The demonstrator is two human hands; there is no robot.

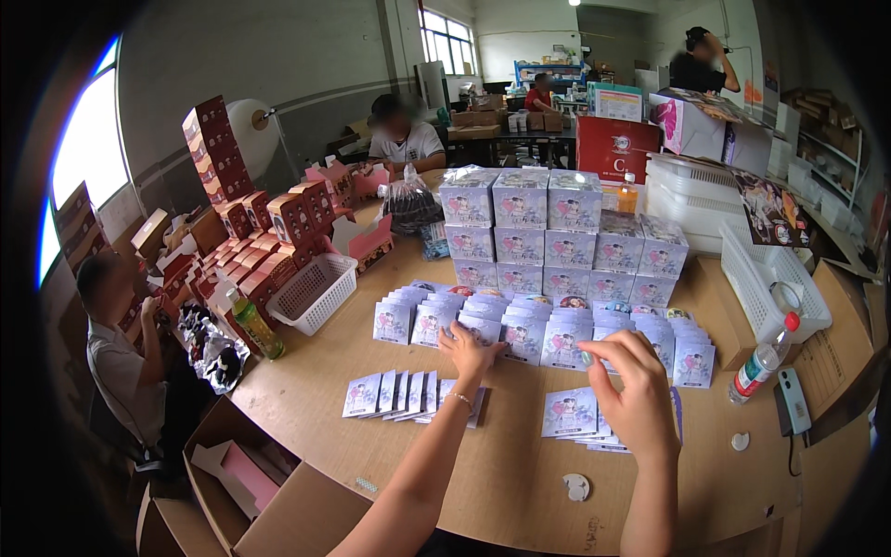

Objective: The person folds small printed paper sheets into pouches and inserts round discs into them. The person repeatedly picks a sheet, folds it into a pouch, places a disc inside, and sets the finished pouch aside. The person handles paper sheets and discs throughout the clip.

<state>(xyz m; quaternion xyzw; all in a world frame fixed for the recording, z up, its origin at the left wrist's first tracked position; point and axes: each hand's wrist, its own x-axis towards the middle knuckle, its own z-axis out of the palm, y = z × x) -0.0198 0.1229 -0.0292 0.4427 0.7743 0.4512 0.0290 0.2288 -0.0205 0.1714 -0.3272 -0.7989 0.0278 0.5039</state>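
Note:
My left hand (471,355) is open, fingers spread against the front of a row of lilac printed flat packets (523,340). The packets stand in several overlapping stacks across the table. My right hand (633,390) is raised at the row's right half, its thumb and index finger pinched together; whether anything is between them I cannot make out. Below that hand lies a small pile of lilac packets (568,413), partly hidden by it. Left of my left forearm, more lilac packets (364,395) lie fanned out. Colourful round pieces (573,303) show behind the row.
Lilac boxes (520,200) are stacked behind the row. A white basket (314,295) and green bottle (254,323) stand left; a clear bottle (765,358) and power strip (794,401) stand right. An open carton (302,506) sits lower left. Other people are seated around.

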